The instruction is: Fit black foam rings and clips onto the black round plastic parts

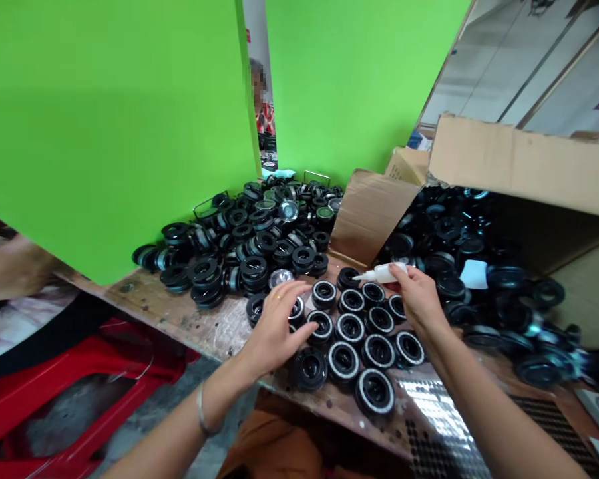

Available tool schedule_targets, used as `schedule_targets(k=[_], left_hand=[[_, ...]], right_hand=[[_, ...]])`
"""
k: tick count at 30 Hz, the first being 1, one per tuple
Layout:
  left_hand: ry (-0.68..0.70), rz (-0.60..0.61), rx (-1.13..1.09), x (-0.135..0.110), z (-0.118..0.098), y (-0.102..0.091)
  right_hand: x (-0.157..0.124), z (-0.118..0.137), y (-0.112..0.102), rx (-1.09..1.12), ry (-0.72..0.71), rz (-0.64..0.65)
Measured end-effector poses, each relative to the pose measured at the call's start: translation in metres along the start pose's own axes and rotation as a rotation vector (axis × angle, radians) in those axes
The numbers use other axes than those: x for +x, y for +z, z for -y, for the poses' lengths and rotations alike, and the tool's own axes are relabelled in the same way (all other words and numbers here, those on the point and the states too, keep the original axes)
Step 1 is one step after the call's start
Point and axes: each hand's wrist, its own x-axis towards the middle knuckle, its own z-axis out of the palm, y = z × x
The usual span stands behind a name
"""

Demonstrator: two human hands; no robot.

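Right hand (419, 296), fingers gripping a white bottle (385, 273), its nozzle (365, 276) at a black ring (347, 280) on the counter (167, 309); left hand (275, 330), fingers spread, beside white-rimmed rings (350, 327), contact unclear; piled black parts (254, 241) behind.

From the near side, open air lies over the ringed black discs (349, 358) between the left hand (275, 334) and the right hand (419, 297), though the white bottle (381, 273) juts in at the back. Beyond, a heap of black parts (254, 266) and green panels (124, 133) bar the way; rightward, a cardboard flap (372, 213) and cardboard box (524, 158) do. Bare bench (162, 307) runs along the front left edge
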Motion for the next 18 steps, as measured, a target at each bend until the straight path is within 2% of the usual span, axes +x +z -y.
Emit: schedule_targets(k=[5,9,13,18], left_hand=[[0.055,0.139,-0.121,0.077,0.014,0.033],[0.036,0.277,-0.181,0.122,0.033,0.064],[0.013,0.405,-0.239,0.147,0.05,0.083],[0.019,0.55,-0.307,0.16,0.061,0.092]], right_hand=[[0.032,-0.012,0.005,-0.249,-0.153,-0.063],[0.044,-0.018,-0.004,-0.326,-0.183,-0.09],[0.047,-0.022,-0.012,-0.45,-0.229,-0.087],[0.043,-0.023,-0.01,-0.536,-0.26,-0.068]])
